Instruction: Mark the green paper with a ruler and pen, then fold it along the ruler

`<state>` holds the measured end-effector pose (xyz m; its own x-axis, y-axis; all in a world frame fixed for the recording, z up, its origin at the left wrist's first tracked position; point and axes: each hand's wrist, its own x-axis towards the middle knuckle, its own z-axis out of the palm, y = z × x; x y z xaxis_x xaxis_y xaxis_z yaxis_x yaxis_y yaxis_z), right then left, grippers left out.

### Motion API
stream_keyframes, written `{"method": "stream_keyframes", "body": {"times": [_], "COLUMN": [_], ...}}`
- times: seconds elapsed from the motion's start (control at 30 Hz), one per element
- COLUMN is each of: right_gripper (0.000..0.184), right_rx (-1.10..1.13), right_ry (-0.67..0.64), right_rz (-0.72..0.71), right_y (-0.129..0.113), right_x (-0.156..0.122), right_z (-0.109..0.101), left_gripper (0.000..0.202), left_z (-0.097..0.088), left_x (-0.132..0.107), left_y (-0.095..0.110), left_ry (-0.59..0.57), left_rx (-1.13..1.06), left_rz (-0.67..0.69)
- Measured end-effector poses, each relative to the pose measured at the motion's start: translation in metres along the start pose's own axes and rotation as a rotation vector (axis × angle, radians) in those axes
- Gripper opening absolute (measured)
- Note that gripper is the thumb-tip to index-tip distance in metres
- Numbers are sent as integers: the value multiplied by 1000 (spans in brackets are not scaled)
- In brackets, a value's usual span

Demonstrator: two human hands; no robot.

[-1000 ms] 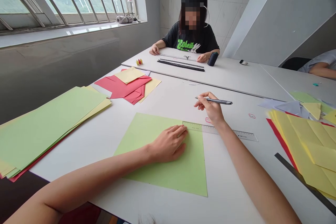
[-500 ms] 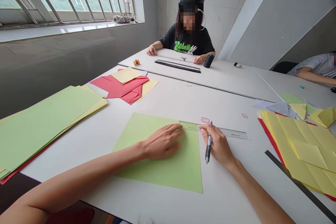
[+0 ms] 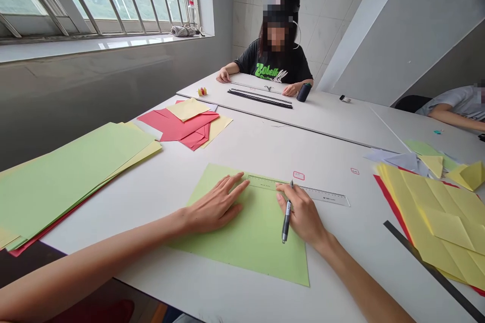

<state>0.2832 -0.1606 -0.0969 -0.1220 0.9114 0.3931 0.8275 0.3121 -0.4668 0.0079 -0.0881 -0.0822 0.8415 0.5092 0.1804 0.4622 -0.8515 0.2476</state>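
A wide gap of white desk (image 3: 242, 146) lies past the green sheet (image 3: 242, 242), so a hand can go there. The see-through ruler (image 3: 326, 194) lies right by the right grip (image 3: 302, 214). To its right, a big yellow paper pile (image 3: 428, 217) and a black strip (image 3: 428, 272) block the way. A green paper pile (image 3: 64, 186) blocks the left side.

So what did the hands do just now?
The right hand came down from the air with the pen and now rests on the green paper beside the clear ruler. The left hand spread its fingers on the paper. The pile of green paper stayed put.
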Motion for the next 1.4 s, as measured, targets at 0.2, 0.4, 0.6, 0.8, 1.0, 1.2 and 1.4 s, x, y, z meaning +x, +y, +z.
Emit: {"method": "stream_keyframes", "body": {"times": [0.2, 0.4, 0.6, 0.8, 1.0, 1.2, 1.4], "right_gripper": [15, 16, 16, 18, 20, 22, 20], "right_rx": [-30, -70, -61, -50, -60, -60, -70], "right_ry": [46, 112, 157, 162, 158, 160, 154], "right_rz": [1, -20, 7, 20, 21, 13, 4], "right_y": [5, 14, 14, 15, 15, 15, 15], "right_x": [-6, -15, -14, -14, -14, -13, -13], "right_z": [-1, 6, 7, 8, 8, 7, 7], "left_gripper": [44, 41, 45, 46, 47, 46, 47], "left_z": [-1, 1, 2, 1, 1, 3, 5], "left_x": [21, 24, 24, 25, 25, 25, 25], "left_y": [14, 19, 18, 18, 18, 17, 16], "left_ry": [-13, 35, 18, -3, -9, 15, 25], "left_rx": [44, 70, 48, 40, 34, 16, 15], "left_rz": [30, 1, -2, -8, -8, -4, 4]}}
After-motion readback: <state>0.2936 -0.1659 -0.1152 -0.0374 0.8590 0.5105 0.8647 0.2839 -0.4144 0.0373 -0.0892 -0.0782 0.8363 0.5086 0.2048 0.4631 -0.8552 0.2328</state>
